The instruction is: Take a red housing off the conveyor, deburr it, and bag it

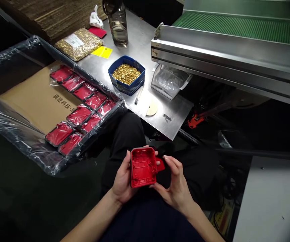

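Note:
Over my lap I hold a red plastic housing shell (143, 167), its hollow ribbed inside facing up. My left hand (123, 179) cups it from the left and beneath, fingers curled round its edge. My right hand (176, 185) steadies its right side with thumb and fingertips; a second small red piece (160, 164) shows between the shell and that hand. On the steel table (157, 117) stands a blue tub of small brass parts (126, 74).
A plastic-lined cardboard box (38, 101) at left holds rows of red shells (79, 107). A bag of brass parts (78, 43), yellow labels, a bottle (116, 22), a clear tray (168, 80) and a round pad lie on the table. A green conveyor (235, 27) runs at right.

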Available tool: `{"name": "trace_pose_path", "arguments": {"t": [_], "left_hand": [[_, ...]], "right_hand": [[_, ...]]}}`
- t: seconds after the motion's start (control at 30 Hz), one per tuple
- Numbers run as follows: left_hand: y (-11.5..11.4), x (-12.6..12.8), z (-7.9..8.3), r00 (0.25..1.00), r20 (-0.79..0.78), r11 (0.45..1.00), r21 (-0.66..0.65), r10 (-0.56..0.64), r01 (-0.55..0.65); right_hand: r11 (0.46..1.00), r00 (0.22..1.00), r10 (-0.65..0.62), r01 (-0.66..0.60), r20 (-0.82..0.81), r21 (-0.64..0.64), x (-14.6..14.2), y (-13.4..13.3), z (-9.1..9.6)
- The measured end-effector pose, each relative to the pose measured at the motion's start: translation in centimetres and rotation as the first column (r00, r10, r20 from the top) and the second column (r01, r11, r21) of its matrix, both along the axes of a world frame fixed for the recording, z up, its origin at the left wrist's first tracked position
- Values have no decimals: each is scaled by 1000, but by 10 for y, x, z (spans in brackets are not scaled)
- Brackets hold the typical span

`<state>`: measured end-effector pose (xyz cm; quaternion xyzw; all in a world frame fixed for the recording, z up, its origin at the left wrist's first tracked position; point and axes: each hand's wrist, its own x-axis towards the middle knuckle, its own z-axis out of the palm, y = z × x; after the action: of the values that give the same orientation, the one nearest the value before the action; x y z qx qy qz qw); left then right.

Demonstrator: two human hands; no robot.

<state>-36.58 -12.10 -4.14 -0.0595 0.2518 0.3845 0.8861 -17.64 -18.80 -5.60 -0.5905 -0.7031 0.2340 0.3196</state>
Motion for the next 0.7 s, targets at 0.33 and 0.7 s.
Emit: {"name": "trace_pose_path", "arguments": {"t": [0.33, 0.7], "left_hand": [[-3, -2, -4, 1000, 2, 997, -73, -31, 31], [-5, -2, -5, 998, 61, 999, -48, -15, 18]], "right_hand": [[977, 979, 108, -137, 173, 165, -11, -2, 5], [955, 954, 92, -166, 285, 246, -21, 6, 12]]}}
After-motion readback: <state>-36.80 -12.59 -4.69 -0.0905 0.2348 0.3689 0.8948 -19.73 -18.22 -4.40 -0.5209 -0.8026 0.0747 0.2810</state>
